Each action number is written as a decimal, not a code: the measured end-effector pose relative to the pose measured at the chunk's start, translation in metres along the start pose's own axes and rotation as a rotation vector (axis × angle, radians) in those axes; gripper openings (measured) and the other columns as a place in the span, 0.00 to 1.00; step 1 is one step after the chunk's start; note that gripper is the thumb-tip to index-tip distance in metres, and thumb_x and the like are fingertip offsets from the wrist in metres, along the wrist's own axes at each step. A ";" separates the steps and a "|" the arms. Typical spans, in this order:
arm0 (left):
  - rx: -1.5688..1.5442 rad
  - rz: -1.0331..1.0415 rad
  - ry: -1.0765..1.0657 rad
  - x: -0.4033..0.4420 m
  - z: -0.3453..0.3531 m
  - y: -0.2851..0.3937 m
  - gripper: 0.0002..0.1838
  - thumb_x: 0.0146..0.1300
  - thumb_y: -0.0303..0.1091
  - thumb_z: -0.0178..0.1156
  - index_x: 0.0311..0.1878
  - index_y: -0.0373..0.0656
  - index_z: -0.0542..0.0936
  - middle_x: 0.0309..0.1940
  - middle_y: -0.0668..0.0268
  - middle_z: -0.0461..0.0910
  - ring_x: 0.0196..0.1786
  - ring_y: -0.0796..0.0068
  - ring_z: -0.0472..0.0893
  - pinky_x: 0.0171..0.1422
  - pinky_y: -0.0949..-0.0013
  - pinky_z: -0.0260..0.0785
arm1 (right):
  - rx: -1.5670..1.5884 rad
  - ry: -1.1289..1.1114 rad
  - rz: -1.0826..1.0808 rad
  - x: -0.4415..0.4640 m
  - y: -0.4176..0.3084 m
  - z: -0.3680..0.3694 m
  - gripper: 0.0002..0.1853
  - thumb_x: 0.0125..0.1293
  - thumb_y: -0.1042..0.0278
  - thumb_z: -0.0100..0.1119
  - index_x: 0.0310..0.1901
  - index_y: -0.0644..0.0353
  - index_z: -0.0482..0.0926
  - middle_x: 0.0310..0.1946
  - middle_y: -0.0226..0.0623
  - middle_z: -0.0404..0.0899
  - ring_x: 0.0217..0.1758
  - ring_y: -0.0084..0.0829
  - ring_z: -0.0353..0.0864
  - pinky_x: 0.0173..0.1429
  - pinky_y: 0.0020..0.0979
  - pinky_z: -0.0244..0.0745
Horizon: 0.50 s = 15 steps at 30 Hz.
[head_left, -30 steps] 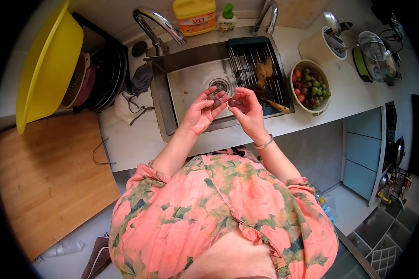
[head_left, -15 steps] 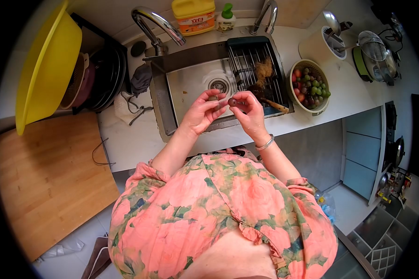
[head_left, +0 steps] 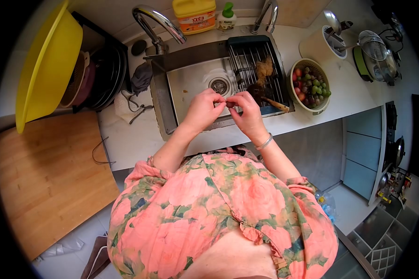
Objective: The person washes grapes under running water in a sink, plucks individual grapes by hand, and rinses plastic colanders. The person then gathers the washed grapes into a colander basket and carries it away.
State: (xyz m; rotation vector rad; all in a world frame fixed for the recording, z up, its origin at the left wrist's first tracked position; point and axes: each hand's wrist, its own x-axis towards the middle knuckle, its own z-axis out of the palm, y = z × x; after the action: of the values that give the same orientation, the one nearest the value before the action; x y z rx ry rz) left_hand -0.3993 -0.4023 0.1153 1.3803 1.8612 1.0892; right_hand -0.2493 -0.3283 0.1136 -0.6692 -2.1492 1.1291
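Above the front edge of the steel sink, my left hand and my right hand meet at the fingertips. A dark red grape is pinched in my right hand, and the fingertips of my left hand press at its side. The left fingers are curled, so whether anything else lies in that palm is hidden. To the right, a pale basket holds red and green grapes and some larger red fruit. A rack with a brush sits over the sink's right part.
Two faucets stand behind the sink, with a yellow jug and a soap bottle between them. At left are a yellow basin, a wooden board and cloths. A utensil holder stands at back right.
My left hand has turned over, back upward, and its fingers have curled and moved right to meet my right fingertips. The grapes seen in the left fingers earlier are now hidden.
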 end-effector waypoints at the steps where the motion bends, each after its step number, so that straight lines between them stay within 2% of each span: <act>1: 0.007 -0.010 -0.013 0.000 0.000 0.000 0.07 0.48 0.32 0.61 0.29 0.40 0.81 0.28 0.58 0.76 0.34 0.58 0.77 0.39 0.63 0.70 | 0.000 0.000 0.000 -0.001 0.000 0.000 0.13 0.47 0.85 0.57 0.37 0.62 0.76 0.33 0.39 0.73 0.36 0.37 0.76 0.39 0.31 0.73; 3: 0.010 -0.022 -0.022 0.001 -0.001 -0.001 0.06 0.48 0.32 0.61 0.28 0.40 0.81 0.28 0.58 0.76 0.34 0.58 0.77 0.39 0.62 0.70 | -0.076 -0.018 -0.021 -0.001 0.000 0.000 0.13 0.47 0.86 0.59 0.37 0.63 0.77 0.34 0.38 0.73 0.35 0.32 0.77 0.38 0.27 0.75; 5: 0.014 -0.035 -0.033 0.000 -0.001 0.000 0.06 0.47 0.32 0.61 0.27 0.40 0.81 0.28 0.58 0.77 0.34 0.58 0.77 0.39 0.62 0.70 | -0.094 -0.014 -0.031 -0.001 -0.002 0.000 0.13 0.47 0.85 0.59 0.37 0.63 0.77 0.33 0.38 0.73 0.34 0.33 0.77 0.38 0.28 0.74; 7: 0.105 -0.020 -0.024 0.001 0.000 0.002 0.07 0.47 0.29 0.61 0.29 0.36 0.80 0.27 0.60 0.76 0.29 0.68 0.77 0.34 0.70 0.69 | -0.111 -0.009 -0.042 -0.001 -0.003 0.002 0.13 0.47 0.84 0.60 0.37 0.63 0.77 0.33 0.38 0.73 0.34 0.34 0.77 0.38 0.29 0.74; 14: 0.133 -0.019 0.068 0.001 0.008 -0.005 0.05 0.45 0.27 0.61 0.25 0.35 0.78 0.26 0.60 0.76 0.27 0.69 0.76 0.32 0.69 0.69 | -0.121 0.000 -0.030 -0.004 -0.002 0.007 0.13 0.46 0.83 0.61 0.37 0.62 0.77 0.33 0.38 0.74 0.36 0.35 0.77 0.38 0.30 0.74; 15: 0.095 -0.046 0.060 0.001 0.008 -0.006 0.05 0.44 0.29 0.60 0.24 0.37 0.78 0.26 0.59 0.76 0.29 0.65 0.77 0.35 0.66 0.69 | -0.142 0.000 -0.036 -0.004 -0.003 0.007 0.13 0.47 0.84 0.61 0.37 0.62 0.77 0.33 0.38 0.74 0.37 0.34 0.78 0.39 0.29 0.75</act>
State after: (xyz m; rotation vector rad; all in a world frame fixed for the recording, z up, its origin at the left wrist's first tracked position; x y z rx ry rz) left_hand -0.3959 -0.4001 0.1061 1.3634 2.0009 1.0419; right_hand -0.2520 -0.3362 0.1120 -0.6901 -2.2479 0.9645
